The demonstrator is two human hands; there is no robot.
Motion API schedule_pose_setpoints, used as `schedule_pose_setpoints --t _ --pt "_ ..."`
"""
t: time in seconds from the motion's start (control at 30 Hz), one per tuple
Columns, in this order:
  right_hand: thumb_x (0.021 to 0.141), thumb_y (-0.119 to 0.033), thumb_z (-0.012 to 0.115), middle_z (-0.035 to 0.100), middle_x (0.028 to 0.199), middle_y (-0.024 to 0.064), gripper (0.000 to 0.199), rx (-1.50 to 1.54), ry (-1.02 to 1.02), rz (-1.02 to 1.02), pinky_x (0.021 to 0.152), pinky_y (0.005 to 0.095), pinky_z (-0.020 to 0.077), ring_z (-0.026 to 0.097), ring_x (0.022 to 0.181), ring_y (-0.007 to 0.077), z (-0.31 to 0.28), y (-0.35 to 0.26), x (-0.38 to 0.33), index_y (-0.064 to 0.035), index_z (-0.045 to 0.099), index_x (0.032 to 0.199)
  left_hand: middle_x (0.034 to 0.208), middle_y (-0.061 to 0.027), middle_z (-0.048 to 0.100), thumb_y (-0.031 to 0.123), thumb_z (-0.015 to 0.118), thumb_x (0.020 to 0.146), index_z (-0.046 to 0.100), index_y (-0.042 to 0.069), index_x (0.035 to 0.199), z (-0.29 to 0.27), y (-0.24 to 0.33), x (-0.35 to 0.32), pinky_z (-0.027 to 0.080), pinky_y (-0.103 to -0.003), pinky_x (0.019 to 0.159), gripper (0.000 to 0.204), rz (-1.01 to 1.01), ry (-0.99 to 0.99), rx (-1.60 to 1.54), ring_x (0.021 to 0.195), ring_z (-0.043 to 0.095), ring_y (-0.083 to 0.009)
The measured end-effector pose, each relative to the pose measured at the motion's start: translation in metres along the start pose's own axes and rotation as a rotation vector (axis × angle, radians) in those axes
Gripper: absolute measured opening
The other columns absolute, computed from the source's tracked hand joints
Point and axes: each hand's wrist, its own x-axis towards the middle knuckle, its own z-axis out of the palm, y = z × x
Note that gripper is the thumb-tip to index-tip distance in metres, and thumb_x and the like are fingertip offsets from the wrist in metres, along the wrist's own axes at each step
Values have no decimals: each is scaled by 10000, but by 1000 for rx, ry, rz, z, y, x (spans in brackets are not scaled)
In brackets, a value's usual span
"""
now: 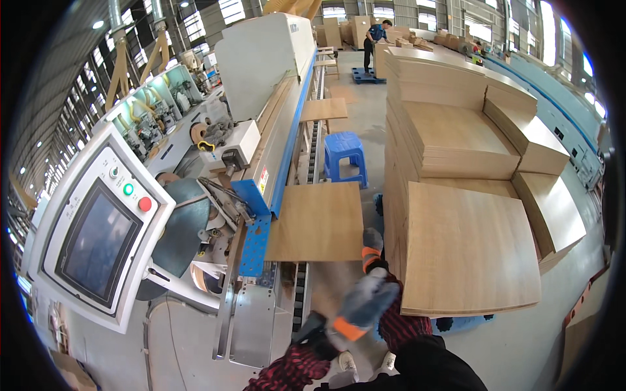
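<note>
A flat wood-grain panel (316,225) lies at the side of a long edge-processing machine (287,150), its left edge by a blue perforated plate (255,246). My right hand (372,240), in a grey glove with an orange cuff, is at the panel's right edge near its near corner; whether its fingers grip the edge is unclear. Nearer to me, my left hand (366,298), gloved alike, crosses in front of my right sleeve. It is smeared by motion, and its fingers cannot be made out. Nothing shows in it.
Tall stacks of panels (471,244) stand close on my right. A blue plastic stool (345,156) is beyond the panel. At left is a control console (101,228) with a screen and buttons. Another panel (325,109) lies farther along the machine. A person (373,45) works at the back.
</note>
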Motion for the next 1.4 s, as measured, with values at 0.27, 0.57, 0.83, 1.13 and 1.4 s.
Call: schedule_pose_setpoints --t 0.27,0.57,0.83,1.13,1.4 --pt "811 -243 584 607 771 149 238 -257 -223 -653 612 341 458 591 717 233 -149 -98 -228 -15 589 879 860 -167 594 510 632 690 526 -12 875 27 -5 29 442 -351 700 564 -206 -113 199 783 577 -287" --pt "726 -669 452 579 756 84 676 1938 -280 550 571 385 481 545 689 283 -398 -30 -230 -81 547 1045 1010 -43 592 235 610 787 532 25 1065 -23 15 -3 510 -323 689 357 -347 -169 -607 890 588 -160" --pt "694 -695 443 258 1356 149 909 1494 -441 650 788 606 402 361 1166 360 -415 -205 -155 -113 197 1348 1102 -137 541 138 572 758 386 -23 1220 -124 -8 -154 493 -373 792 524 -344 112 -808 954 575 -258" --pt "710 -2 538 594 973 145 387 977 -562 895 739 390 491 599 853 274 -353 -242 -189 59 496 1090 877 -89 597 304 541 836 510 42 1043 -154 -116 -288 519 -388 470 336 -517 615 -640 709 615 -224" --pt "788 -54 541 526 1111 158 439 1137 -697 1026 824 492 458 536 993 327 -269 -223 -257 9 410 1202 950 -193 533 335 518 785 523 13 995 -179 -119 -286 425 -453 783 384 -530 913 1128 894 521 -363"
